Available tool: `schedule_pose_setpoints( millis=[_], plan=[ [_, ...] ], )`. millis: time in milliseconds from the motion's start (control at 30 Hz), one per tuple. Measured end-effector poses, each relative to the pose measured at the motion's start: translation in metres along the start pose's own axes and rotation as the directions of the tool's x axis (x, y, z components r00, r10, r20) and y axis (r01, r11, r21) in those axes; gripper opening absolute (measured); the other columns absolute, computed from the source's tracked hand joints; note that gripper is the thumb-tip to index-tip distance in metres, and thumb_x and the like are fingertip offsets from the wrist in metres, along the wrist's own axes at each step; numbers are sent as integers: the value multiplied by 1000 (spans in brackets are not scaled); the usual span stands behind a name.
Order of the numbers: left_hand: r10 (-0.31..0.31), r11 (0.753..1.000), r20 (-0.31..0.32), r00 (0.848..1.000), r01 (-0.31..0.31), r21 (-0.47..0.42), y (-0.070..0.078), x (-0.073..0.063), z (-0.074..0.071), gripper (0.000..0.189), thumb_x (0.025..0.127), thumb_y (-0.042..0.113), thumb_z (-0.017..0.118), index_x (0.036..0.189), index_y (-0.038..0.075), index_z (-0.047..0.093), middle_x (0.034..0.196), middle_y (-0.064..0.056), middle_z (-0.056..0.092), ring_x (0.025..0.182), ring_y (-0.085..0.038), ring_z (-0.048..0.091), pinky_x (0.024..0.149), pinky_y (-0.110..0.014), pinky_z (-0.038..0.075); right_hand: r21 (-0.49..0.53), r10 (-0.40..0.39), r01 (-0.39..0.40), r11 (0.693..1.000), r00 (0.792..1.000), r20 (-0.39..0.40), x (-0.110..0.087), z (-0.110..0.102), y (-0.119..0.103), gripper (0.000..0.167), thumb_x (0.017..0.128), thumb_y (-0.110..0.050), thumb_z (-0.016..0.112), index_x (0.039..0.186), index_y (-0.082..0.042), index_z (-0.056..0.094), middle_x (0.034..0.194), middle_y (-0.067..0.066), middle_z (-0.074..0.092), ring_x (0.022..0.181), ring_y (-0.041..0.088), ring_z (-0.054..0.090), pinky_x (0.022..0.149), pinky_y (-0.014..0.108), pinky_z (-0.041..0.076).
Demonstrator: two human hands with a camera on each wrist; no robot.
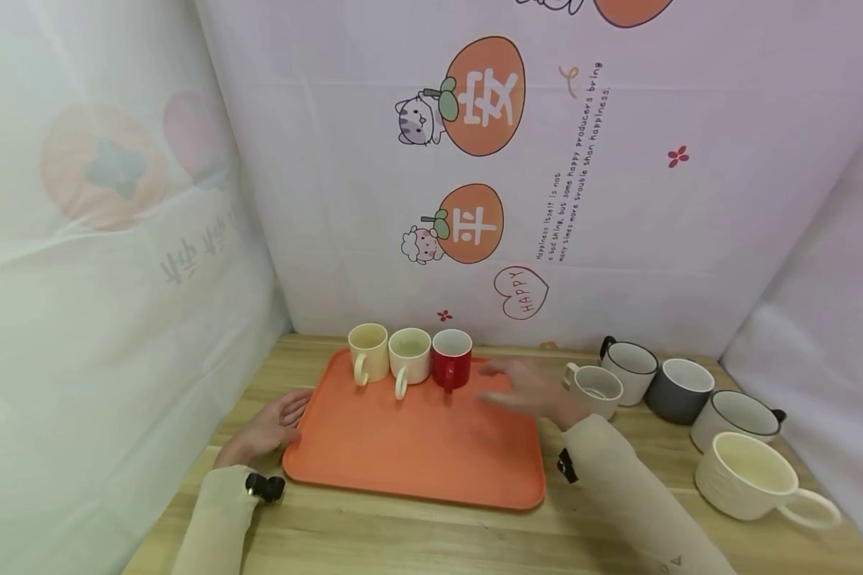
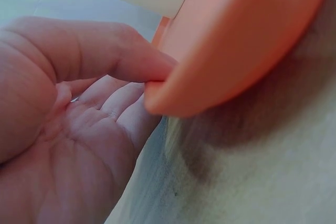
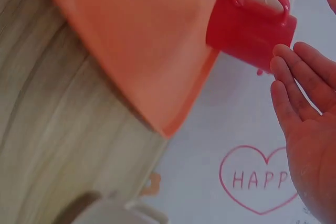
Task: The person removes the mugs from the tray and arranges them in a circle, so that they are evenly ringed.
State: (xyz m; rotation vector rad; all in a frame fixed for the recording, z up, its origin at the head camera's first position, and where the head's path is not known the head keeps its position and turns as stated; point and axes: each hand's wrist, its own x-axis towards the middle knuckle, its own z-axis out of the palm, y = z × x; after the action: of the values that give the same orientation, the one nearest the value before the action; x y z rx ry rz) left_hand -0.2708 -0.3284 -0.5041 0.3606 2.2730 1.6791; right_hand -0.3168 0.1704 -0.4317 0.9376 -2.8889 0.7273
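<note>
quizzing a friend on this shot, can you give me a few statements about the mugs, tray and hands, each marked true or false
1. The red mug stands on the orange tray. True.
2. The right hand grips the red mug. False: its fingers are straight and it holds nothing.
3. The left hand touches the tray's rim. True.
4. The dark grey mug stands on the tray. False: it stands on the wooden table, right of the tray.

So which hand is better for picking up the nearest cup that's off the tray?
Probably the right hand: it looks empty and is close to that pale cup. The left hand is touching the opposite edge of the tray.
</note>
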Motion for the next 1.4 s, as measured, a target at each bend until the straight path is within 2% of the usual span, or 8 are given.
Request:
schedule_pose_setpoints(
  millis=[167, 367, 567, 667, 867, 967, 1100, 1400],
  plan=[
    [-1, 1000, -3, 1000, 1, 2, 1, -1, 2, 92, 85, -16, 59, 166, -6, 17, 175, -29, 12, 162, -47, 12, 116, -23, 46, 76, 6, -4, 997, 1000, -17, 16, 19, -3, 51, 95, -43, 73, 134, -11, 72, 132, 7, 75, 124, 29, 70, 108, 53, 56],
    [14, 1000, 13, 1000, -14, 1, 2, -2, 5, 91, 85, -16, 59, 165, -8, 16, 174, -32, 12, 161, -50, 12, 116, -22, 47, 180, 123, -115, 977, 992, -34, 29, 44, -10, 44, 94, -43, 75, 127, -14, 75, 124, 4, 77, 119, 28, 70, 105, 50, 57],
    [19, 1000, 17, 1000, -19, -4, 0, -1, 4, 90, 86, -17, 58, 165, -8, 16, 174, -31, 12, 161, -49, 11, 118, -25, 46, 345, 249, -209, 915, 965, -78, 36, 64, -23, 33, 97, -41, 74, 117, -16, 79, 114, 1, 79, 111, 23, 70, 102, 47, 58],
    [16, 1000, 16, 1000, -15, -6, -2, -1, 3, 90, 86, -17, 58, 165, -8, 17, 174, -31, 12, 161, -48, 12, 118, -25, 46, 446, 345, -283, 849, 937, -61, 41, 70, -28, 36, 99, -47, 69, 111, -14, 80, 109, 3, 78, 107, 22, 66, 98, 44, 56],
    [12, 1000, 13, 1000, -12, -4, -2, 1, 4, 91, 86, -16, 59, 166, -7, 17, 174, -30, 12, 162, -48, 12, 117, -25, 47, 699, 522, -382, 604, 853, 14, 44, 72, -32, 42, 104, -44, 63, 103, -4, 78, 98, 9, 75, 97, 25, 64, 89, 34, 54],
    [9, 1000, 16, 1000, -9, -8, -1, 1, 4, 92, 86, -16, 59, 166, -7, 16, 174, -30, 11, 162, -48, 12, 116, -23, 47, 745, 567, -401, 533, 823, 38, 42, 69, -32, 37, 105, -36, 64, 96, -2, 76, 87, 5, 70, 91, 22, 62, 82, 29, 52],
    [4, 1000, 13, 1000, -4, -23, 1, 1, 3, 93, 84, -16, 60, 166, -7, 15, 174, -30, 11, 162, -48, 11, 113, -18, 47, 801, 555, -386, 458, 828, 82, 38, 63, -32, 32, 107, -26, 59, 95, 1, 70, 79, 2, 61, 85, 19, 57, 79, 27, 46],
    [0, 1000, 15, 1000, 0, -23, -1, 1, -1, 93, 85, -17, 60, 166, -7, 16, 174, -30, 12, 162, -48, 10, 113, -17, 46, 932, 530, -280, 232, 839, 120, 23, 44, -33, 27, 108, -11, 51, 85, -3, 62, 72, -1, 57, 68, 16, 44, 70, 26, 39]
  ],
)
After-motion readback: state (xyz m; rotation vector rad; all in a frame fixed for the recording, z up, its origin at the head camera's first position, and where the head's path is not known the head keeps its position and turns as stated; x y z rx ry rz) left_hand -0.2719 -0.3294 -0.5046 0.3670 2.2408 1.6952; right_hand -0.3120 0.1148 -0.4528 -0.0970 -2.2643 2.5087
